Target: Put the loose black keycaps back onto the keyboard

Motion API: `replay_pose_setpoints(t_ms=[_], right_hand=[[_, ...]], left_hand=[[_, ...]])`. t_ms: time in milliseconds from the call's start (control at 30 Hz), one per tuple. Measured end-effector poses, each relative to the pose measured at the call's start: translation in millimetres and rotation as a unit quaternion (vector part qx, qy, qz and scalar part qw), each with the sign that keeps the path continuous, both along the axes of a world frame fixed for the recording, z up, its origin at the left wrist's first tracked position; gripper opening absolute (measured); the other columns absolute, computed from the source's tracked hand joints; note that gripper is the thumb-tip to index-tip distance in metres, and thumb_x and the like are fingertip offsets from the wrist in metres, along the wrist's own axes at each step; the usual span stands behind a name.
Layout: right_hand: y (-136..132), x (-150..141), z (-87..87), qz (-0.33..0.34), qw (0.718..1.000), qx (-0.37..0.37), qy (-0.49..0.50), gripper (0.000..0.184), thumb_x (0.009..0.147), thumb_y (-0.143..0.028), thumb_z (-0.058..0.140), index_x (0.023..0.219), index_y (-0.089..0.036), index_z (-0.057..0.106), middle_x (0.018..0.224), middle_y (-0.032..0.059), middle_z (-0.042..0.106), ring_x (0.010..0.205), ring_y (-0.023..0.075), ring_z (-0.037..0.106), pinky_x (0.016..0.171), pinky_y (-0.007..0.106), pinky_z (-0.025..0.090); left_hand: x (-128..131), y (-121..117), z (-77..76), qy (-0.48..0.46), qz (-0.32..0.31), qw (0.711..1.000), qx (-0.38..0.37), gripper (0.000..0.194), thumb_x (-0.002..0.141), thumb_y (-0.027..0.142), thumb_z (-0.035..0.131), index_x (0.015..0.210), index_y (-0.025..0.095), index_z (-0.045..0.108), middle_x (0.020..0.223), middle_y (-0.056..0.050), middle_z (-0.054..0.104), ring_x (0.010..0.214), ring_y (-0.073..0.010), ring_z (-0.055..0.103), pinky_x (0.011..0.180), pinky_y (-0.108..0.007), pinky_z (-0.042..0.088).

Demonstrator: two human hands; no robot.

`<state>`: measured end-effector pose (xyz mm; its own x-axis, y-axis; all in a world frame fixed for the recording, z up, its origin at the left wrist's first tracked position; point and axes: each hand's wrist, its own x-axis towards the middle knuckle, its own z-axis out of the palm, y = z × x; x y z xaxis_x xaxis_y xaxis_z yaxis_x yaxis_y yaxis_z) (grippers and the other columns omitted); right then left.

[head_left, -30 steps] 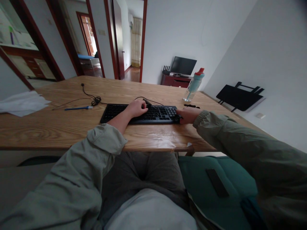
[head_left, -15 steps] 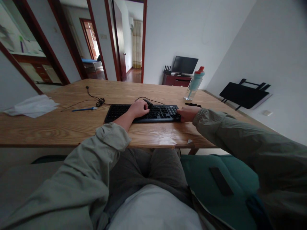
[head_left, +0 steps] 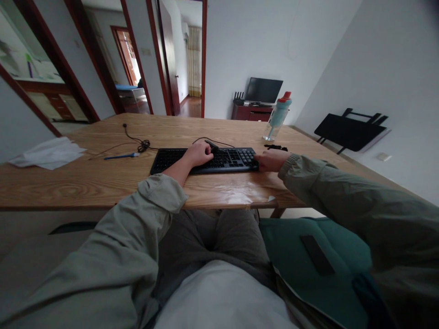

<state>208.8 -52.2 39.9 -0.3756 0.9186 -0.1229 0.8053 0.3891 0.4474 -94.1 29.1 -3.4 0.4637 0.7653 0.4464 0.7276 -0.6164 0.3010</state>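
Observation:
A black keyboard lies flat on the wooden table in front of me. My left hand is closed over its middle, around a small black object whose tip shows past the thumb; I cannot tell its kind. At the keyboard's right end, my right hand is closed on the edge, with the fingertips partly hidden. Behind the keyboard runs a thin black cable.
On the table lie a white cloth or tissue, a blue brush and a coiled black cable. A water bottle stands at the back right, near a small black item. A dark phone-like slab rests on the green seat.
The view has shifted slightly. Both hands keep nearly the same places on the keyboard, with no clear change in grip.

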Motion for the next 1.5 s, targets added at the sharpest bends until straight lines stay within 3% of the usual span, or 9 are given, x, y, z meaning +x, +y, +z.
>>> replay_pose_setpoints(t_ms=[200, 533, 733, 867, 1000, 1167, 1333, 1500], right_hand=[[6.8, -2.0, 1.0, -0.021, 0.999, -0.01, -0.025, 0.032, 0.08, -0.028, 0.061, 0.104, -0.012, 0.074, 0.092, 0.0194, 0.072, 0.082, 0.0288, 0.069, 0.066, 0.034, 0.047], [7.3, 10.1, -3.5, -0.015, 1.0, 0.019, 0.003, 0.029, 0.085, -0.025, 0.052, 0.098, -0.012, 0.074, 0.089, 0.0192, 0.072, 0.078, 0.0268, 0.067, 0.069, 0.035, 0.046], [12.9, 20.6, -5.0, -0.072, 0.988, 0.011, 0.135, 0.035, 0.076, -0.035, 0.063, 0.107, -0.021, 0.07, 0.09, 0.0072, 0.073, 0.08, 0.0219, 0.065, 0.071, 0.031, 0.045], [8.2, 36.7, -0.9, -0.078, 0.967, 0.021, 0.243, 0.021, 0.075, -0.03, 0.063, 0.093, -0.019, 0.065, 0.089, 0.0052, 0.071, 0.076, 0.0179, 0.063, 0.068, 0.028, 0.044], [-13.1, 65.1, 12.7, -0.134, 0.926, 0.086, 0.342, 0.014, 0.079, -0.03, 0.063, 0.087, -0.018, 0.062, 0.08, 0.0061, 0.068, 0.068, 0.0174, 0.061, 0.064, 0.029, 0.044], [-43.9, 133.4, 22.6, -0.235, 0.892, 0.136, 0.361, 0.02, 0.082, -0.031, 0.071, 0.093, -0.016, 0.065, 0.076, 0.0058, 0.068, 0.068, 0.0164, 0.062, 0.068, 0.029, 0.043], [-59.9, 204.0, 6.5, -0.337, 0.86, 0.144, 0.356, 0.024, 0.079, -0.034, 0.074, 0.09, -0.013, 0.069, 0.088, 0.0118, 0.072, 0.069, 0.0129, 0.058, 0.071, 0.03, 0.038], [-62.4, 229.4, -18.9, -0.343, 0.856, 0.142, 0.361, 0.03, 0.08, -0.032, 0.071, 0.098, -0.009, 0.075, 0.098, 0.0163, 0.072, 0.076, 0.0127, 0.057, 0.075, 0.031, 0.037]], left_hand=[[0.2, -1.4, 0.5, -0.014, -0.001, 1.0, -0.021, 0.01, 0.074, 0.028, 0.063, 0.07, 0.018, 0.062, 0.095, -0.008, 0.069, 0.089, -0.0211, 0.062, 0.083, -0.033, 0.049], [0.5, -1.7, 1.8, -0.019, -0.005, 1.0, -0.022, 0.012, 0.075, 0.026, 0.063, 0.067, 0.018, 0.058, 0.095, -0.009, 0.069, 0.089, -0.0214, 0.062, 0.082, -0.034, 0.049], [-2.9, -0.1, 1.9, -0.052, -0.021, 0.997, -0.046, 0.013, 0.076, 0.028, 0.062, 0.068, 0.018, 0.056, 0.089, -0.008, 0.069, 0.083, -0.0197, 0.061, 0.078, -0.033, 0.048], [-4.3, -1.0, 5.0, -0.066, -0.026, 0.994, -0.079, 0.016, 0.077, 0.029, 0.062, 0.067, 0.018, 0.055, 0.087, -0.007, 0.069, 0.079, -0.0188, 0.06, 0.076, -0.033, 0.047], [-5.5, -1.3, 6.0, -0.075, -0.025, 0.993, -0.086, 0.017, 0.078, 0.032, 0.061, 0.07, 0.018, 0.056, 0.081, -0.005, 0.068, 0.075, -0.0177, 0.059, 0.073, -0.032, 0.045], [-6.3, 0.3, 5.4, -0.097, -0.033, 0.991, -0.084, 0.02, 0.078, 0.036, 0.06, 0.071, 0.017, 0.056, 0.083, -0.006, 0.069, 0.077, -0.0184, 0.06, 0.074, -0.031, 0.045], [-6.4, 0.4, 8.0, -0.111, -0.03, 0.989, -0.092, 0.023, 0.078, 0.039, 0.06, 0.07, 0.017, 0.056, 0.079, -0.005, 0.066, 0.075, -0.0183, 0.058, 0.074, -0.031, 0.044], [-8.5, 1.2, 8.9, -0.107, -0.028, 0.989, -0.098, 0.027, 0.076, 0.043, 0.059, 0.069, 0.017, 0.056, 0.074, -0.003, 0.063, 0.07, -0.0168, 0.055, 0.072, -0.03, 0.043]])
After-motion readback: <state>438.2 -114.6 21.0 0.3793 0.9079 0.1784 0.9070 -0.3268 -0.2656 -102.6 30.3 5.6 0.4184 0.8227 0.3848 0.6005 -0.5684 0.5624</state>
